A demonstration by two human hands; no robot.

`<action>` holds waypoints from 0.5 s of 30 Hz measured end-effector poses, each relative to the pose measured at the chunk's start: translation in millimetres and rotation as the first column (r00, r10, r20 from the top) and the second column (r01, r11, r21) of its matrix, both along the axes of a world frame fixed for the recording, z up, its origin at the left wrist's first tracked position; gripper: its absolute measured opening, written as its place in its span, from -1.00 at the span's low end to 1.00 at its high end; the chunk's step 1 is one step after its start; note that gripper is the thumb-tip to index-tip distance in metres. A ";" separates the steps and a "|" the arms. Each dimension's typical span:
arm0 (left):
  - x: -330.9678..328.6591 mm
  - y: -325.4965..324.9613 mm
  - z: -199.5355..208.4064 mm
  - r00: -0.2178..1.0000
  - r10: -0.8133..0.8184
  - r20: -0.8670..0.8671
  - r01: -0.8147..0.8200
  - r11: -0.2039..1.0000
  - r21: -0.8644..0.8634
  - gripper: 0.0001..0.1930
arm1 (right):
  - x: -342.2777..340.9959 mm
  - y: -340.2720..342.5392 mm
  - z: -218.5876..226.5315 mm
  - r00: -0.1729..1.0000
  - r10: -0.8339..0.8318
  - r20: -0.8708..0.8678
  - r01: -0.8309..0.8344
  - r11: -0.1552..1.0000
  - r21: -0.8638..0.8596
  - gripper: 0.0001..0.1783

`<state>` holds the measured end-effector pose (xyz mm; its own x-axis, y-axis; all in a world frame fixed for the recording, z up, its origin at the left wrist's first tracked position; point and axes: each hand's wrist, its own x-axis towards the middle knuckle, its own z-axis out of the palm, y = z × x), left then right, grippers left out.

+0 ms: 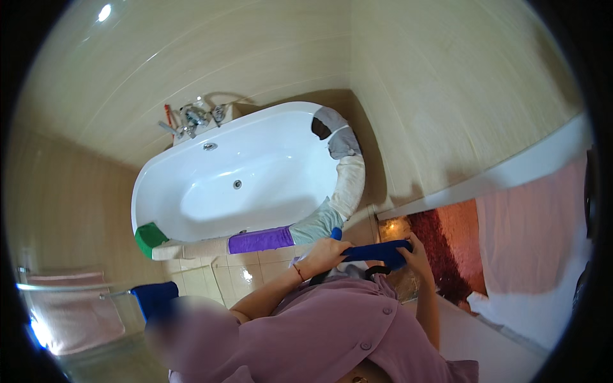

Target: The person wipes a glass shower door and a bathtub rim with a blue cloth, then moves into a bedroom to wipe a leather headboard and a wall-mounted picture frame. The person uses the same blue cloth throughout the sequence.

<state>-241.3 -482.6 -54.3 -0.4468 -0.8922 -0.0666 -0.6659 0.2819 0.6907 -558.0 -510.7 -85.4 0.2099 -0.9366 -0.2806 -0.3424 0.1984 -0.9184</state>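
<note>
A dark blue cloth [375, 253] is stretched in front of my body, between my two hands. My left hand [325, 256] grips one end, and a small piece of blue sticks out past its fingers. At the other end, my right hand [417, 258] has its fingers closed on the fabric. Just beyond my hands is the white bathtub [185, 167], with cloths draped over its rim. A pale green cloth [317, 223] lies nearest my left hand, beside a purple cloth [260, 240]. A cream cloth [349, 185] and a grey cloth [345, 143] follow along the right end.
A green cloth [151, 239] covers the tub's left corner, beside a beige cloth [199, 247]. Taps [195, 117] stand behind the tub. At left, a rail holds a pink towel [78, 311] and a blue towel [155, 297]. A dark red mat [437, 252] lies at right, near hanging pink fabric [533, 236].
</note>
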 end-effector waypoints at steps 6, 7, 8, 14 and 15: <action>27.3 2.5 4.3 0.989 0.136 0.062 -0.142 0.983 0.114 -0.79 | 15.0 -37.4 -40.4 0.968 0.202 -0.151 -0.223 0.965 -0.140 -0.71; 34.9 3.1 7.0 0.982 0.170 0.086 -0.181 0.974 0.137 -0.77 | 26.6 -43.4 -32.8 0.971 0.205 -0.123 -0.219 0.969 -0.113 -0.68; 38.4 5.2 7.4 0.975 0.195 0.106 -0.211 0.964 0.162 -0.74 | 35.4 -46.9 -19.5 0.974 0.201 -0.101 -0.209 0.974 -0.082 -0.66; 68.1 14.5 -15.7 0.926 0.367 0.081 -0.375 0.920 0.114 -0.59 | 83.3 -97.4 21.9 0.887 0.417 -0.201 -0.416 0.908 0.048 -0.65; 73.7 13.3 -21.3 0.920 0.388 0.064 -0.393 0.913 0.107 -0.62 | 86.2 -106.0 22.5 0.844 0.485 -0.228 -0.476 0.874 0.098 -0.64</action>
<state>-167.6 -469.3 -75.6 -0.0594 -0.9800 -0.1901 -0.7352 -0.0859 0.6724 -471.8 -616.7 -62.9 0.5536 -0.7242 -0.4111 -0.6097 -0.0162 -0.7925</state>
